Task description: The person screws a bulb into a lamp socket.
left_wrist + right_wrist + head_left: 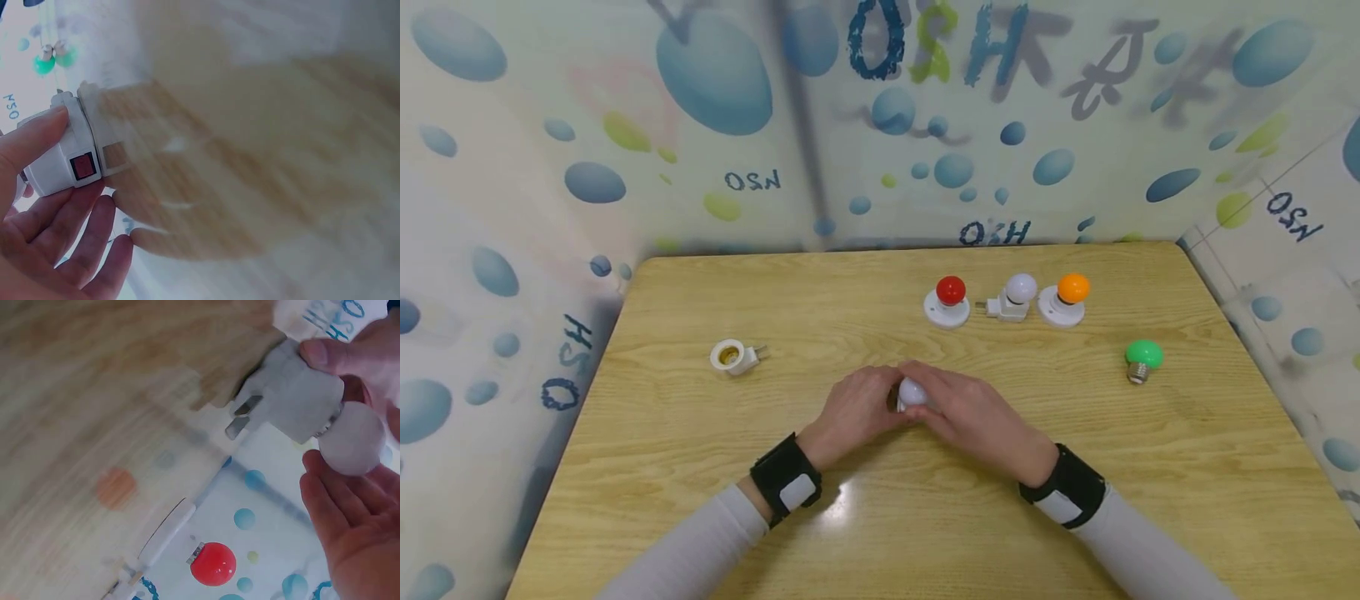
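Observation:
Near the middle of the table, my left hand (861, 408) grips a white plug-in lamp socket (47, 156) with a red switch (83, 165). Thumb and fingers lie on opposite sides of its body. The socket's two metal prongs (244, 415) point away from the hands in the right wrist view. A white light bulb (353, 440) sits in the socket, with a little of its metal screw cap showing. My right hand (973, 412) holds this bulb between thumb and fingers; in the head view the bulb is partly hidden by both hands.
Along the back stand a red bulb (951, 290) and an orange bulb (1073, 287) on round white bases, with a white bulb (1021, 287) in a plug-in socket between them. A green bulb (1144, 354) lies at right. Another plug-in socket (735, 357), without a bulb, lies at left.

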Motion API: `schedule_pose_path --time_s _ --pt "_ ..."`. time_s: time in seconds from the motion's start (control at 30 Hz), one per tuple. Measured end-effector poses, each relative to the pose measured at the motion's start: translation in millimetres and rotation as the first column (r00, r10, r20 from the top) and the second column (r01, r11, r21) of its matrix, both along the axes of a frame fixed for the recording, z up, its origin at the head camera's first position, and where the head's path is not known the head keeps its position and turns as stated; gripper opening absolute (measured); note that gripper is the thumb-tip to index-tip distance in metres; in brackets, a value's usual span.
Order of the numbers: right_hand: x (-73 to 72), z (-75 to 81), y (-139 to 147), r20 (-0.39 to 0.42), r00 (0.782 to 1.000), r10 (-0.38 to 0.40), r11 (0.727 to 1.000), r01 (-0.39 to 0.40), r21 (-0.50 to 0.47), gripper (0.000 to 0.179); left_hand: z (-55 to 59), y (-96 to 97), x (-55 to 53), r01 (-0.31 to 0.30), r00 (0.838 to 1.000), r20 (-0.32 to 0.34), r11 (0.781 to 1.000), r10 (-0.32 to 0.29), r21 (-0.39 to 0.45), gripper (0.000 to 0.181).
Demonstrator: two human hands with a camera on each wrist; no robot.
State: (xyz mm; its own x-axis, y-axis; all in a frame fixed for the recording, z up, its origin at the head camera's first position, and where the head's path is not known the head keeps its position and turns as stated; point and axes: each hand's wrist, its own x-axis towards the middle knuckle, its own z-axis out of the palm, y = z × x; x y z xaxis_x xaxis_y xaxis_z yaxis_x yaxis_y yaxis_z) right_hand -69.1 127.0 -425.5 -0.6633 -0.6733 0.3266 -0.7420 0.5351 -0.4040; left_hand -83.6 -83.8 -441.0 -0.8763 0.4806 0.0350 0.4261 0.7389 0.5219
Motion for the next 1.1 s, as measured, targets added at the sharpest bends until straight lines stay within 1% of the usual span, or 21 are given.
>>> schedule_pose_path --time_s 0.13,0.27,0.33,0.43,0.57,0.8,1.0,1.1 --pt "-3.2 2.4 4.0 0.069 0.997 0.020 1.000 -0.021 0.018 0.061 0.3 1.5 -0.2 0.004 1.000 0.010 1.000 -0.004 -0.011 0.046" --pt "-5.2 3.9 6.5 0.093 0.995 0.035 0.998 -0.039 0.043 0.053 0.4 2.2 0.1 -0.001 1.000 0.007 1.000 0.001 -0.016 0.042" --pt "-5.2 4.0 7.0 0.081 0.996 0.041 0.998 -0.045 0.040 0.050 0.6 2.4 0.3 -0.002 1.000 0.009 1.000 0.002 -0.018 0.039" --pt "-4.7 2.7 6.4 0.037 0.998 0.046 0.999 -0.047 0.023 0.049 1.1 2.5 0.7 -0.008 1.000 0.009 1.000 0.008 -0.023 0.040" --pt "-3.2 -0.2 4.6 -0.006 1.000 0.028 1.000 -0.028 0.000 0.046 1.7 2.2 0.9 -0.018 1.000 -0.003 0.999 0.018 -0.032 0.041" --pt "2.2 -3.2 2.5 -0.016 1.000 -0.025 1.000 0.025 -0.002 0.046 1.2 2.6 1.8 -0.026 0.999 -0.020 0.999 0.026 -0.042 0.038" --pt "4.0 -4.7 -0.4 -0.030 0.998 -0.057 0.998 0.057 -0.012 0.042 0.2 3.4 2.3 -0.036 0.999 -0.024 0.999 0.035 -0.040 0.036" --pt "4.6 -5.7 -1.3 -0.022 0.997 -0.068 0.997 0.068 -0.024 0.041 -0.9 3.9 2.2 -0.036 0.999 -0.021 0.998 0.036 -0.042 0.036"
